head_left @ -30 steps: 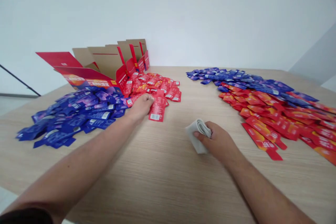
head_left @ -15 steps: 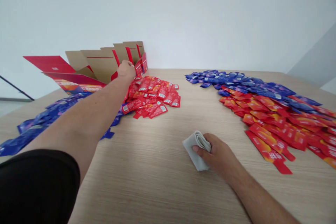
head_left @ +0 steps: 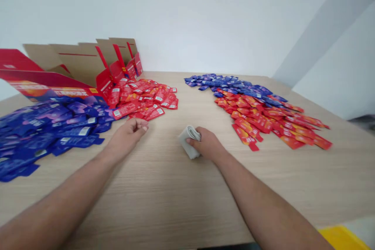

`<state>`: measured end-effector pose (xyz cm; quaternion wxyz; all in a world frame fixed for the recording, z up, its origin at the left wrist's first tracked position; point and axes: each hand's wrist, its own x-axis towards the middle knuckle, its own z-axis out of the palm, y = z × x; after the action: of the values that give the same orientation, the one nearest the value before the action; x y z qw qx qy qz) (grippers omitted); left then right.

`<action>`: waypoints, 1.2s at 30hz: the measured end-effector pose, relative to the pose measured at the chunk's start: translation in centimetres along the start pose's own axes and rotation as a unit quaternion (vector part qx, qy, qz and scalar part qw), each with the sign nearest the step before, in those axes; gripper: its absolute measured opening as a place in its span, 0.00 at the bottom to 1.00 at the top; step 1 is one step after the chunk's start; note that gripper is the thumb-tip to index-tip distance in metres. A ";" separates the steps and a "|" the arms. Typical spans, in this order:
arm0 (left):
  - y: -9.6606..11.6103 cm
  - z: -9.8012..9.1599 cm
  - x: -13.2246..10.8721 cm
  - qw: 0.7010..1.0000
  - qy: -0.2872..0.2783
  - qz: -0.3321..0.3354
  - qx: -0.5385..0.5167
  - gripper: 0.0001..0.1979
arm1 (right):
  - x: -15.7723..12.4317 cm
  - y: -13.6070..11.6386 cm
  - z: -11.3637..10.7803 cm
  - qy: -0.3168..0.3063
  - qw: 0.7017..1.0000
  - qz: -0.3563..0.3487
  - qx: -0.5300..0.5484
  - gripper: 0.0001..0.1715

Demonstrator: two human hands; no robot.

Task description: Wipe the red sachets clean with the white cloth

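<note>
My right hand (head_left: 209,144) grips a folded pale grey cloth (head_left: 190,142) at its right side, thumb on the near face, low over the middle of the wooden table. Over the table at centre left, my left hand (head_left: 127,136) has its fingers curled in, and nothing shows in them. Just beyond its fingertips lies a pile of red sachets (head_left: 146,97), several with white barcode labels. To its left spreads a heap of blue sachets (head_left: 67,125).
Open cardboard boxes (head_left: 79,58), red outside and brown inside, stand in a row at the back left. On the right lie more blue sachets (head_left: 225,84) and red-orange sachets (head_left: 263,119). A yellow object (head_left: 341,238) shows at the bottom right corner. A pale wall rises behind the table.
My left hand has drawn back from the boxes to the near side of the red pile. The view has shifted right. My right hand still holds the cloth.
</note>
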<state>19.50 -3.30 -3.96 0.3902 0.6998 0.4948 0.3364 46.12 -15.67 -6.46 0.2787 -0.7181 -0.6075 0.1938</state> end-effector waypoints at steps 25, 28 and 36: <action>2.0 7.5 -2.6 0.982 -0.157 0.086 0.055 0.24 | -2.5 1.8 -3.4 0.071 0.987 -0.120 -0.081 0.30; 1.9 7.7 -2.5 0.980 -0.165 0.088 0.060 0.23 | -3.2 5.0 -6.8 0.128 0.971 -0.015 -0.203 0.33; 1.6 8.0 -2.3 0.977 -0.182 0.098 0.052 0.21 | -2.0 15.5 -13.9 0.181 0.912 0.225 -0.290 0.34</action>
<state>26.42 -7.50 -6.56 0.4019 0.8139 0.3609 0.2139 66.18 -21.60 -5.71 0.1128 -0.9079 -0.3983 -0.0664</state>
